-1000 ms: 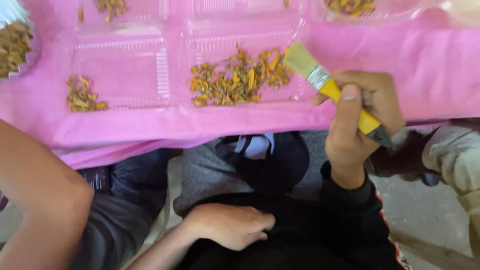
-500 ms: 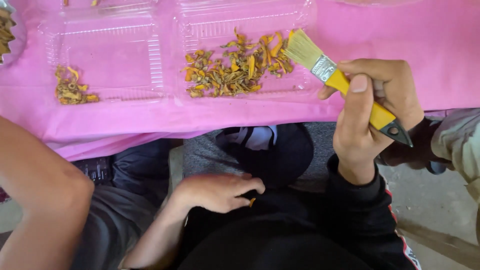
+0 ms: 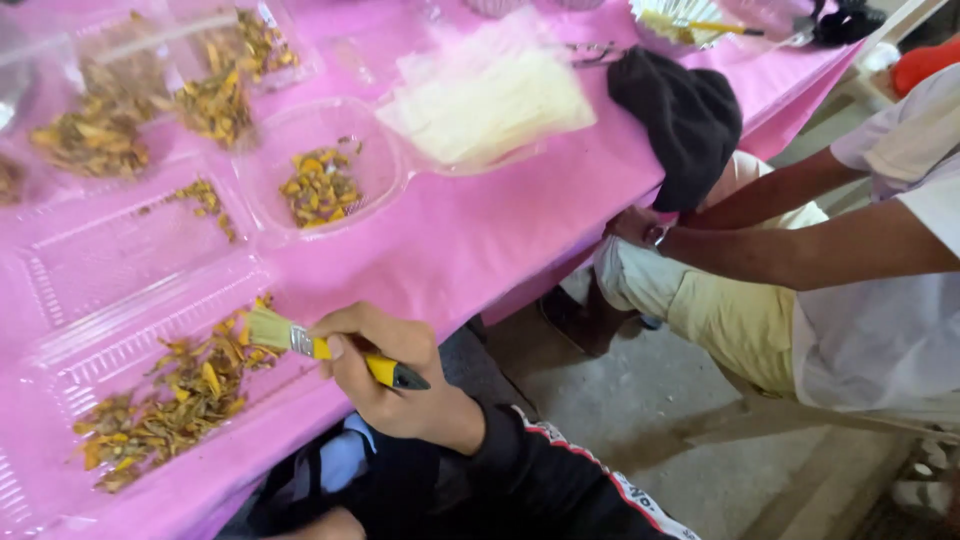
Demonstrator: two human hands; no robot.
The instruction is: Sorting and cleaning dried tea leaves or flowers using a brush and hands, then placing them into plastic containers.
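Observation:
My right hand (image 3: 385, 375) grips a paintbrush (image 3: 345, 355) by its yellow handle at the near edge of the pink table (image 3: 470, 240). The pale bristles (image 3: 265, 328) rest at the corner of a clear plastic tray (image 3: 60, 370). That tray holds a spread of dried orange and yellow petals (image 3: 165, 405). Only a sliver of my left hand (image 3: 330, 525) shows at the bottom edge, down by my lap; its fingers are out of sight.
A round clear tub (image 3: 375, 150) with petals, bags of dried petals (image 3: 100, 120) and a stack of clear bags (image 3: 490, 100) lie farther back. A black cap (image 3: 685, 115) hangs over the table edge. Another person (image 3: 860, 300) sits close on the right, arms reaching under the table.
The view has swung right and up the table. My right hand has lowered the brush so its bristles meet the petal tray. My left hand has dropped almost out of sight.

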